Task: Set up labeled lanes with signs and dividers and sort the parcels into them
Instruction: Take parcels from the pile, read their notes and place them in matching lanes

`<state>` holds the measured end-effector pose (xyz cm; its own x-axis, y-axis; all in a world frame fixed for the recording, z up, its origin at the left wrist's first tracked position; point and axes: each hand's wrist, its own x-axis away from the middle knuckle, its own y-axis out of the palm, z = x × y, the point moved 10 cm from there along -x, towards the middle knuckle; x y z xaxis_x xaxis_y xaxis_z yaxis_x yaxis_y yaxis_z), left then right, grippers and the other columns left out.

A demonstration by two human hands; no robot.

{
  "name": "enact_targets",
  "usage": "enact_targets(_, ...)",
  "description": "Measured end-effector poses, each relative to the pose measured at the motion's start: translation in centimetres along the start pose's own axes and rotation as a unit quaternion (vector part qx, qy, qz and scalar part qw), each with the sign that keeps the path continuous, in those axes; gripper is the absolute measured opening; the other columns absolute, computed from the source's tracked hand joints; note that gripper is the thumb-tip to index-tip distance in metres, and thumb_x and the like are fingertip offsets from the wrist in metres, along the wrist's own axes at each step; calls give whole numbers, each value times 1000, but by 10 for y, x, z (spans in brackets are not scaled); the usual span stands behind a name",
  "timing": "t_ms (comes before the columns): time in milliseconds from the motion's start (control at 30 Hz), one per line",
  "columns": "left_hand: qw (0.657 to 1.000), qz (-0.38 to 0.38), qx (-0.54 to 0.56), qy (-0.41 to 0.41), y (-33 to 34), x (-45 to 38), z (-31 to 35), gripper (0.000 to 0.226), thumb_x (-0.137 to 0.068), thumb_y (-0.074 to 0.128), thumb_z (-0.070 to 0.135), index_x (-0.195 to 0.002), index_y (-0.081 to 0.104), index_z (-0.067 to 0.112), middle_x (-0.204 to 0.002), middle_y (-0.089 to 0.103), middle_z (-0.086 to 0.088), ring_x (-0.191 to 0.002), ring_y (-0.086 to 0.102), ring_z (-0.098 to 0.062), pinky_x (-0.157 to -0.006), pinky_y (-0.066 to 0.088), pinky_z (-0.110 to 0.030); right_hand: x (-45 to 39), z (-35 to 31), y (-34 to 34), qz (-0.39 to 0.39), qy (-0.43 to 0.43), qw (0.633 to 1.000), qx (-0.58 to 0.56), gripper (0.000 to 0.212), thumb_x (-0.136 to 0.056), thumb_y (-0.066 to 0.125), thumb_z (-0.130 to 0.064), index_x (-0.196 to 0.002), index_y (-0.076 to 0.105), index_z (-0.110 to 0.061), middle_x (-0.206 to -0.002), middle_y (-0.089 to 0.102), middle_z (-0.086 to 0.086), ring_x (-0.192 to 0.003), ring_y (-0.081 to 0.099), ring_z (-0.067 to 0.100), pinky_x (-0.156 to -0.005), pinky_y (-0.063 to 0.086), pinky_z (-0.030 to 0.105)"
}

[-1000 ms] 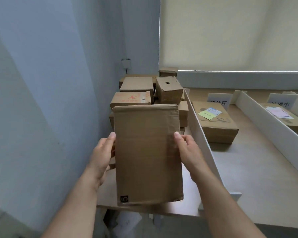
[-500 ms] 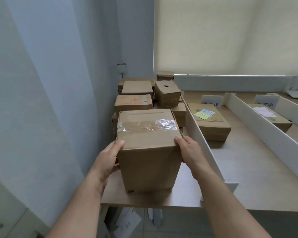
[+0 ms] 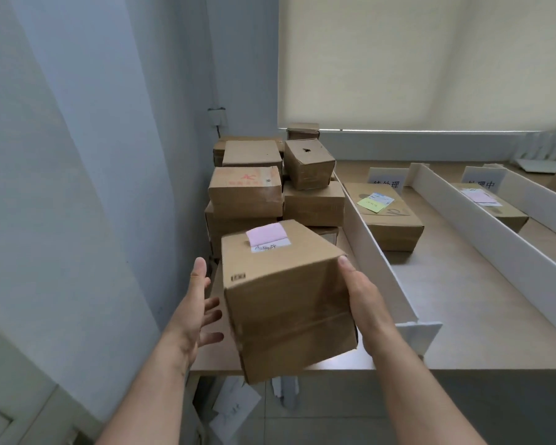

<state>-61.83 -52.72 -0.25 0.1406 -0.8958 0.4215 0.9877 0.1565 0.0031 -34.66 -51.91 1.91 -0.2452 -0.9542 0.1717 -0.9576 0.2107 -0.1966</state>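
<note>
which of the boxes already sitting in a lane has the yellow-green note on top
The box in the first lane, right of the unsorted stack; its top carries a yellow-green note. The box in the next lane has a pink one.

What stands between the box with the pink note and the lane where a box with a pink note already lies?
Two white dividers: the near divider right beside the held box, and the second divider beyond the first lane. The box must be lifted over both. The right hand holds it; the left hand is off it.
</note>
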Motion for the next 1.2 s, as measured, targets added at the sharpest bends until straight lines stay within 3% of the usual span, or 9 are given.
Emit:
enact_targets(133,998,-47,-38,-15,16,0,-10,55,-84,37,69,-119,52,30,-118,59,-1,-112,54,-22,-93,45,-47,0,6,2,8,16,996,87,51,-89,40,-64,-102,60,-19,-97,57,1,-96,52,20,-83,40,37)
enact_targets(200,997,-51,-58,-12,20,-5,-19,41,-89,49,53,-121,55,28,-116,64,4,-108,57,-17,-95,46,-47,0,17,3,6,32,989,142,42,-90,48,-51,-97,57,-10,-93,56,6,-86,51,21,-78,41,36)
enact_targets(467,997,-33,-60,20,22,-8,-17,39,-95,53,25,-132,45,22,-102,62,7,-91,58,-8,-88,50,-40,4,23,4,1,37,980,195,31,-94,49,-25,-117,54,-5,-114,58,11,-104,52,27,-88,43,36)
enact_targets(633,977,62,-190,80,10,-19,-8,57,-92,54,30,-144,35,16,-142,45,-6,-128,43,-25,-106,37,-43,0,33,6,-4,50,973,226,31,-92,47,-19,-122,50,-10,-102,53,1,-94,50,21,-77,40,30)
enact_targets(767,932,77,-302,187,36,-25,32,50,-94,44,20,-143,35,14,-148,36,-4,-140,23,-23,-111,24,-34,-3,38,8,-2,53,969,242,28,-91,46,-14,-118,51,-12,-100,55,1,-91,50,20,-74,40,29)
enact_targets(900,902,46,-410,129,61,-51,31,30,-90,37,15,-118,46,18,-144,31,-9,-141,13,-28,-112,19,-43,-8,34,8,-7,50,965,256,34,-90,47,-13,-124,49,-12,-107,56,3,-92,49,20,-74,38,28)
enact_targets(1000,904,8,-415,100,71,-60,21,50,-90,36,14,-135,43,34,-158,5,-7,-145,-9,-22,-115,3,-46,-13,32,7,-12,48,964,261,48,-91,45,-15,-139,39,-16,-133,51,7,-112,50,24,-88,40,30)
enact_targets(1100,917,2,-384,105,67,-69,17,37,-85,34,30,-100,66,39,-150,30,-9,-143,7,-24,-116,8,-42,-20,27,14,-29,33,964,261,53,-93,44,-19,-144,33,-23,-140,46,5,-122,46,24,-91,38,30)
enact_targets(1200,915,22,-390,104,60,-64,17,44,-80,29,43,-64,68,30,-145,41,-8,-139,19,-23,-114,14,-41,-25,24,19,-24,33,969,244,40,-95,43,-25,-134,43,-18,-131,53,5,-107,51,22,-84,40,30)
